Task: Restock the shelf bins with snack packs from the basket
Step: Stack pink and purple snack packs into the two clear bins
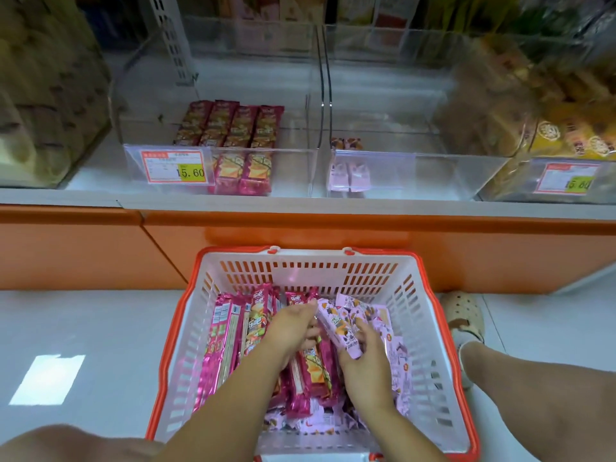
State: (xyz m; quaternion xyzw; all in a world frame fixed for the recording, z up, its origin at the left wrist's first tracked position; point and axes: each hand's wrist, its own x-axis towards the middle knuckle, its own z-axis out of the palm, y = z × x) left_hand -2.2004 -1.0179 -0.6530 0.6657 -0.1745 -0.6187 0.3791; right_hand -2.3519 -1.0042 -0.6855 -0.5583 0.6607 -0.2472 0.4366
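Observation:
A white basket with an orange rim (430,315) stands on the floor below the shelf, holding dark pink snack packs (226,335) on its left and lilac snack packs (396,355) on its right. Both hands are inside it. My right hand (363,365) grips a lilac pack (336,325) that points up and left. My left hand (290,328) is curled over the pink packs, its fingertips touching the same lilac pack. Above, a clear left bin (293,171) holds several pink packs (240,141), and a clear middle bin (433,175) holds two lilac packs (350,171).
An orange shelf base (333,231) runs between the bins and the basket. A price tag reading 15.60 (173,166) hangs on the left bin. Yellow packs (573,138) fill a bin at right; brown goods (43,95) are piled at left. My foot (463,318) is beside the basket.

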